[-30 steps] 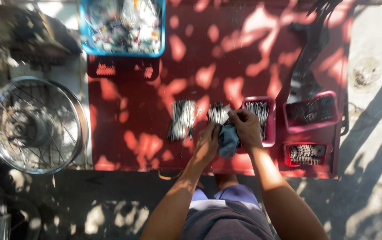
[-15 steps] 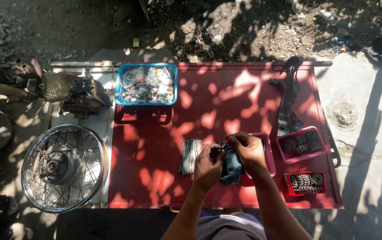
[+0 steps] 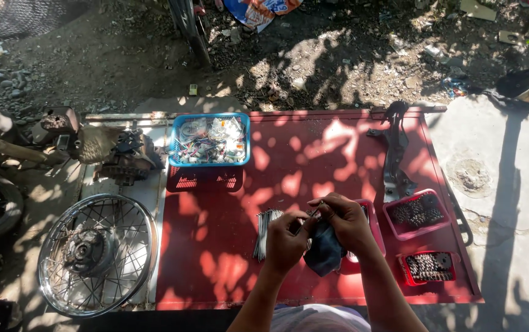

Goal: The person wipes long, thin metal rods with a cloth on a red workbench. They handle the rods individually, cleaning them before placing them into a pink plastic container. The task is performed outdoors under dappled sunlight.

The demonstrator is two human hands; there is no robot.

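We work at a red metal sheet [image 3: 227, 270] laid flat on the ground and dappled with leaf shadow. Off its left edge lies a spoked motorcycle wheel [image 3: 95, 253], hub fitted and spokes in place. At the sheet's far left corner sits a blue basket [image 3: 209, 140] full of small mixed parts, and along the right edge a dark metal bracket [image 3: 394, 154] lies lengthwise. Nearer the near right corner are two red trays, one [image 3: 416, 214] holding what look like small dark nipples or nuts, and a smaller one [image 3: 429, 268] with more of the same.

Judging by how things lie, we are partway through wiping loose spokes one at a time: a bundle of spokes [image 3: 264, 232] rests just left of our hands, toward the sheet's near edge, and a third red tray [image 3: 371, 227], mostly hidden behind our right hand, appears to hold more. We cannot tell which pile is cleaned and which waits, so how much is left stays unclear.

Both forearms come up from the near edge and the hands meet over the sheet. Our left hand [image 3: 287, 241] is curled closed, pinching a thin spoke [image 3: 311, 213]. Our right hand [image 3: 345, 222] is closed too, fingers wrapped around a dark blue rag [image 3: 324, 253] that hangs below both hands and presses on the spoke.
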